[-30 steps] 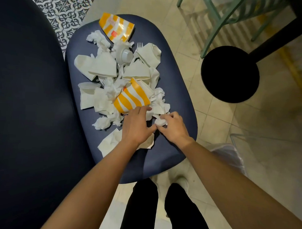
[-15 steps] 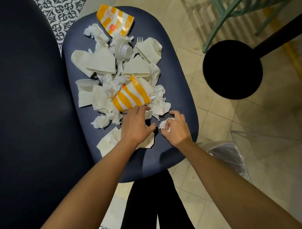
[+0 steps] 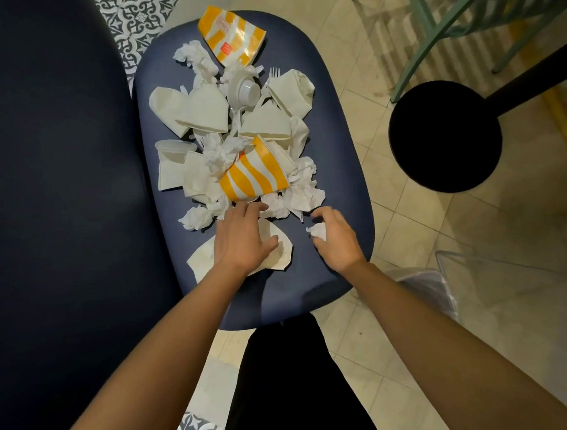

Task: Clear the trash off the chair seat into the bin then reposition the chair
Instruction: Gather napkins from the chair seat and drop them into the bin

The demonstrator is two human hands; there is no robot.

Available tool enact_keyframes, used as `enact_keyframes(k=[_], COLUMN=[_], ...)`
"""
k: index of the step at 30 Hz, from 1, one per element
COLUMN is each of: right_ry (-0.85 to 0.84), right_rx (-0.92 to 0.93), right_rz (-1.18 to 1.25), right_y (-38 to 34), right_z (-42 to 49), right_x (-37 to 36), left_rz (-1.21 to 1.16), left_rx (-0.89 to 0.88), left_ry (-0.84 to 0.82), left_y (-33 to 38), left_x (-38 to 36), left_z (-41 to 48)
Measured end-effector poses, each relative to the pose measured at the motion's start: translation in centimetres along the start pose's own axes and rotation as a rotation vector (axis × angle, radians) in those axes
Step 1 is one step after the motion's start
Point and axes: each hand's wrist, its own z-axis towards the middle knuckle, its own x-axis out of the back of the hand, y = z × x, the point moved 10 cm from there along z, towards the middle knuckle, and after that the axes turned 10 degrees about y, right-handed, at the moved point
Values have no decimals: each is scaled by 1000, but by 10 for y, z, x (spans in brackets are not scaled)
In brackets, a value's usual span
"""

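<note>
The trash (image 3: 233, 139) lies heaped along the padded navy chair seat (image 3: 338, 171): crumpled tissues, folded white napkins, striped orange cartons (image 3: 254, 178), a plastic fork (image 3: 273, 74). Your right hand (image 3: 336, 239) curls round a tissue wad (image 3: 317, 231) near the seat's right edge. Your left hand (image 3: 243, 236) presses flat, fingers straight, on a white napkin (image 3: 282, 251). The bin (image 3: 434, 287), lined in clear film, stands on the floor at your right, partly hidden by your forearm. A round black base (image 3: 444, 136) lies beyond.

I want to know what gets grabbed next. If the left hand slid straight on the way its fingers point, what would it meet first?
Probably the orange-striped carton, whose near edge lies just beyond the fingertips of the left hand; a crumpled tissue sits close beside that line.
</note>
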Motion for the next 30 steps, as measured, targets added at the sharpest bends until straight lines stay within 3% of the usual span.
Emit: enact_keyframes(k=[7,14,18,22,25,30], right_ry=[-18,-134,-167,-234,-183,-70], right_rx=[64,-57,-75,-74,-106,-165], right_rz=[75,-282,-361,-186,36,150], right_y=[-45,-43,-32,-21,-13,2], right_z=[-10,-12,-13,-15,-16,-11], right_x=[-17,-56,-61,-65,-55,-28], left_rz=[46,54,64,53,-5,-13], left_rx=[40,76,128,187,255,233], left_ry=[94,96,73,30,-37,-109], left_y=[-23,-45,-60,-67,-72,-68], left_x=[20,29,27,20,9,-7], left_z=[-12,-22,-28,-33,-37,-39])
